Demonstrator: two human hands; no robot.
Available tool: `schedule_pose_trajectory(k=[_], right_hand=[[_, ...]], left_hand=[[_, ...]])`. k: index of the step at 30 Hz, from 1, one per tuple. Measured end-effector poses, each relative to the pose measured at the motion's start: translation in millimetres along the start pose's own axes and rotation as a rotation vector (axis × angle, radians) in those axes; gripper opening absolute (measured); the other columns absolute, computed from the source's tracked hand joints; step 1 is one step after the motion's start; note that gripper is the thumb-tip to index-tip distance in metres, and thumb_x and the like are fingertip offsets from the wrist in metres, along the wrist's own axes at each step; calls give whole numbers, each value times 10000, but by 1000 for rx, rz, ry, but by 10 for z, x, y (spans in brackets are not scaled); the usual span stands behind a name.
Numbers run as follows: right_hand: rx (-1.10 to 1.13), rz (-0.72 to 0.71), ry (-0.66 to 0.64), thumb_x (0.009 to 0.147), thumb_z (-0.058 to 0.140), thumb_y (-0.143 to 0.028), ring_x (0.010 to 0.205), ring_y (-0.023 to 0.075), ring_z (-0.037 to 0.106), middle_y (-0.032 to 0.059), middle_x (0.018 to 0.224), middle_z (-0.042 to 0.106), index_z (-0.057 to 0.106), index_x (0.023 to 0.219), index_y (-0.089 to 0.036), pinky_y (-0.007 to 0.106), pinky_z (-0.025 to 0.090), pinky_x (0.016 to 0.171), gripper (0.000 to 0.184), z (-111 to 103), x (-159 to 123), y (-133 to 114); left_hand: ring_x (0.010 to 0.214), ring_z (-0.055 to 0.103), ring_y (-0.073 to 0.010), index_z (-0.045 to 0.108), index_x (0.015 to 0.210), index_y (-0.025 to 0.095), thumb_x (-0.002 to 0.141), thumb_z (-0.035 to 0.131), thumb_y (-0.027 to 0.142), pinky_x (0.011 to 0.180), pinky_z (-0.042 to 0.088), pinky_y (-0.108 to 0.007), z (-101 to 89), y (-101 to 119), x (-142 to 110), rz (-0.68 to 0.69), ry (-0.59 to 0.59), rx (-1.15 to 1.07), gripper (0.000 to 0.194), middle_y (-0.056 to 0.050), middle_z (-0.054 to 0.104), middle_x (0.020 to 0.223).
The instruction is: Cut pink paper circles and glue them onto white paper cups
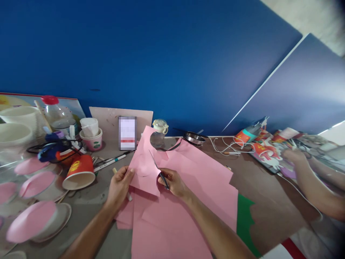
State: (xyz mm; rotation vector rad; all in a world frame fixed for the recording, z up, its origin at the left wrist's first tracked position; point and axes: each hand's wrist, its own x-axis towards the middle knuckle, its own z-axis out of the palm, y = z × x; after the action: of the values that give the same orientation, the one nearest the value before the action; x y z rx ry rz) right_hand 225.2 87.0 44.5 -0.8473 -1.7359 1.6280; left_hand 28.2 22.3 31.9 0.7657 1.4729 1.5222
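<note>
Pink paper with a cut-out edge [142, 162] is what I have pinched between the thumb and fingers of my left hand [122, 181], while my right hand [172, 182] is curled closed around the dark handles of the scissors [163, 180], blades against the sheet. Both are above larger pink paper sheets [185, 201] on the brown-grey table [88, 212], with a tipped red paper cup [80, 172] and white cups topped with pink ovals [32, 219] off to the left.
</note>
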Motion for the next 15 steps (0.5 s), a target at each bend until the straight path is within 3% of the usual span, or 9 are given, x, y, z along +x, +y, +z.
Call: schedule_pose_trajectory(k=[15], right_hand=[[7,19,26,750,644,-338,572,86,401,-29,634,495,571,750,-154,213,312,523,197,13,6,-27]], left_hand=[[404,478,-115,649,865,166,684,649,569,329,354,-212,1,14,3,31,20,70,442,36,579,564]])
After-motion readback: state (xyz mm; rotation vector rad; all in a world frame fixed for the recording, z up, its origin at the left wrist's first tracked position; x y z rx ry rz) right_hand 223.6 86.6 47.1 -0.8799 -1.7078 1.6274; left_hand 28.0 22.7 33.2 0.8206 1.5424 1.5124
